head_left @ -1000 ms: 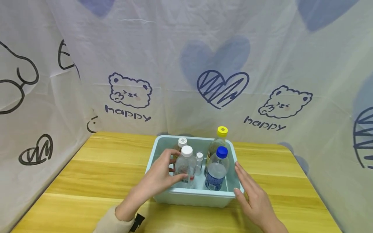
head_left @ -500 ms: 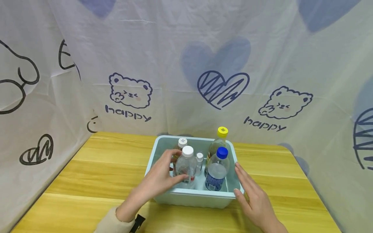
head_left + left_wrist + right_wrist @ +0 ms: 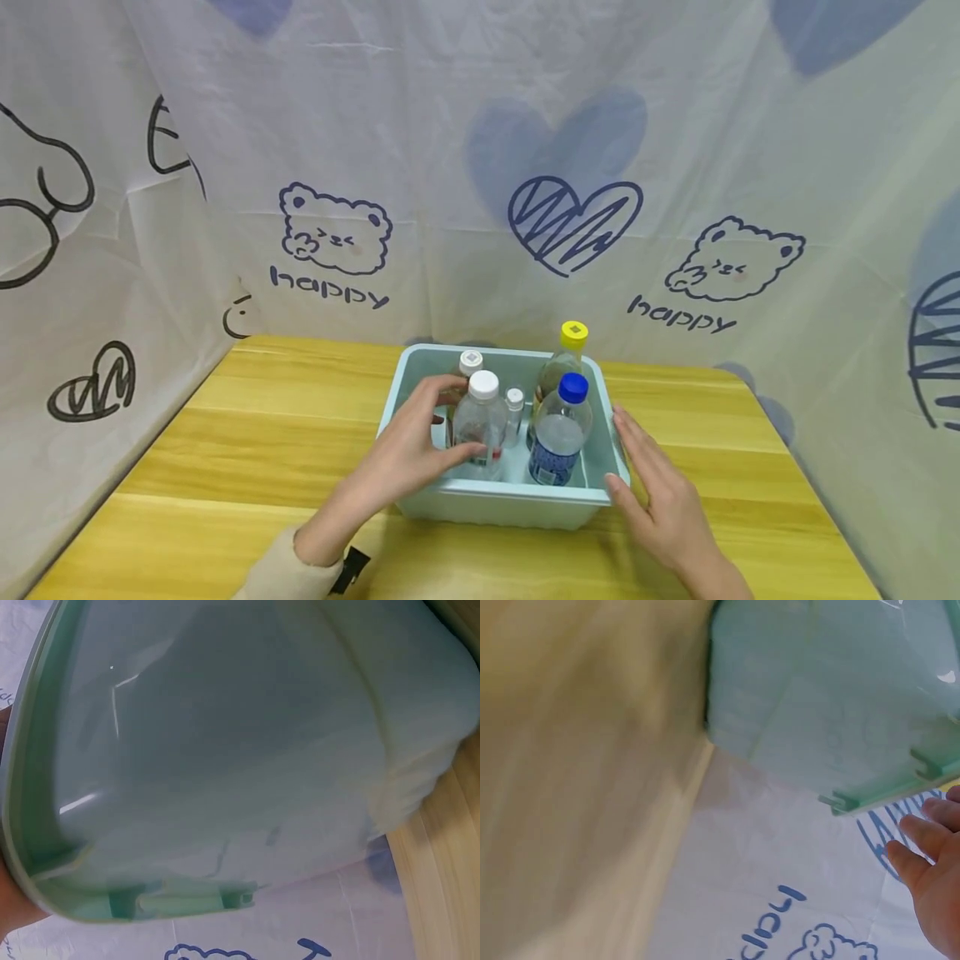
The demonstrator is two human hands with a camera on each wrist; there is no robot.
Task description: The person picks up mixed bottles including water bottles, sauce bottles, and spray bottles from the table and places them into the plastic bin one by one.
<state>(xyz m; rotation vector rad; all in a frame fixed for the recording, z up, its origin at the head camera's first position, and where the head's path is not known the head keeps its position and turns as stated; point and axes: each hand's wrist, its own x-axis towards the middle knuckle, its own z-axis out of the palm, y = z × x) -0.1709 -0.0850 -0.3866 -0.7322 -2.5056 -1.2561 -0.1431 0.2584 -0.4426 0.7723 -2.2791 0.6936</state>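
Observation:
My left hand point(image 3: 405, 446) reaches over the left front of a pale blue-green plastic bin point(image 3: 510, 508). Its fingers and thumb curve round a clear, white-capped plastic bottle point(image 3: 482, 417) standing inside. At the bin's right rim, my right hand point(image 3: 663, 504) has its fingers straight, with the thumb tip close to the front corner. The right wrist view shows those fingers point(image 3: 922, 832) beside the rim. In the left wrist view, the bin's outer wall point(image 3: 225, 765) covers most of the picture, and only a sliver of the left hand point(image 3: 13, 907) shows.
Also in the bin are a blue-capped bottle point(image 3: 558, 433), a yellow-capped bottle point(image 3: 555, 375), a small white-capped bottle point(image 3: 513, 417) and another white-capped bottle point(image 3: 471, 362), partly hidden. The bin stands on a wooden table point(image 3: 300, 417) before a printed cloth point(image 3: 450, 125).
My right hand has shifted slightly right, away from the bin's rim. The left hand stays round the bottle, and the head view has tilted a little.

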